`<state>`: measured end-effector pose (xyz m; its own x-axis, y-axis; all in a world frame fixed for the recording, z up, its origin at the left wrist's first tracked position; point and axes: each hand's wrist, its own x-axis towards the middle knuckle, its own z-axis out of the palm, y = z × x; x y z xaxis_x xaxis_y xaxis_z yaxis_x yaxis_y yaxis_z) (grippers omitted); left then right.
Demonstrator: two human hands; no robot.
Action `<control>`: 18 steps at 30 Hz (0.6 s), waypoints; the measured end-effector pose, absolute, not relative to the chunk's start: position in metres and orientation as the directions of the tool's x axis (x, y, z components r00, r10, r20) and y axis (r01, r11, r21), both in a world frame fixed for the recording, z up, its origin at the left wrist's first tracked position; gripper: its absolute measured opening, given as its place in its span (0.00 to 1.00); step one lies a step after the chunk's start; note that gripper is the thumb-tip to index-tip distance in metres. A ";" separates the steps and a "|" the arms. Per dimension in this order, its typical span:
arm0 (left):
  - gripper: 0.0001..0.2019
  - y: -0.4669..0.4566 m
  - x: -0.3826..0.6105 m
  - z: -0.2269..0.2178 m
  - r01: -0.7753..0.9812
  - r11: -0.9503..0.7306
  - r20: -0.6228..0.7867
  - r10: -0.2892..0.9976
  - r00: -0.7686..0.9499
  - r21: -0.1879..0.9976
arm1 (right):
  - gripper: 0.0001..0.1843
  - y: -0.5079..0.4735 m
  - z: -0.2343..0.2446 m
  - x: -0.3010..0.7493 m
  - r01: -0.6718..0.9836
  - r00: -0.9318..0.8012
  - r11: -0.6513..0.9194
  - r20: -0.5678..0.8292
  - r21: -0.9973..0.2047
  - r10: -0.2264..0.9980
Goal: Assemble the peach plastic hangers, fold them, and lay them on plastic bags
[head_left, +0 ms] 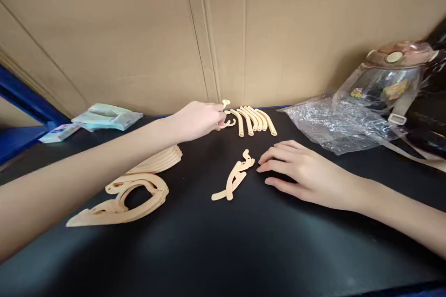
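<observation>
Jointed beige piece (231,178) by the right hand (299,171)

Sits just left of its loosely spread fingers on the counter (223,250). Left hand (202,120) is farther out at a small hook (226,102), can't tell if it's pinching it.

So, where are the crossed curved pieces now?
In the head view, the crossed pieces lie centrally on the black table, just left of the right hand.

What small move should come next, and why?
Probably bring the left hand back to the beige pieces in the middle: it is out at a small hook beyond them, while the right hand sits beside them, seemingly holding nothing and able to steady them.
</observation>
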<state>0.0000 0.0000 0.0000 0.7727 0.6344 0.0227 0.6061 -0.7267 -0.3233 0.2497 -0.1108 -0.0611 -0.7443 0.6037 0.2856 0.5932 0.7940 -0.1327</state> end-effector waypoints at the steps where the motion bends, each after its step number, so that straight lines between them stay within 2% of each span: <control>1: 0.06 -0.008 -0.001 0.002 0.614 -0.718 0.031 0.641 0.767 -0.328 | 0.13 -0.110 -0.061 0.249 0.592 -0.745 0.796 0.287 -0.131 0.601; 5: 0.08 -0.047 -0.006 0.003 0.626 -0.719 0.062 0.641 0.765 -0.302 | 0.13 -0.108 -0.060 0.248 0.590 -0.747 0.797 0.288 -0.130 0.600; 8: 0.10 -0.079 -0.011 -0.007 0.610 -0.758 0.090 0.608 0.789 -0.229 | 0.13 -0.108 -0.060 0.250 0.591 -0.745 0.795 0.287 -0.136 0.603; 12: 0.10 -0.109 -0.017 -0.023 0.569 -0.783 0.103 0.563 0.820 -0.253 | 0.13 -0.108 -0.060 0.251 0.588 -0.746 0.798 0.290 -0.136 0.599; 18: 0.12 -0.119 -0.024 -0.033 0.628 -0.754 0.128 0.616 0.778 -0.190 | 0.12 -0.107 -0.060 0.250 0.588 -0.744 0.796 0.292 -0.142 0.601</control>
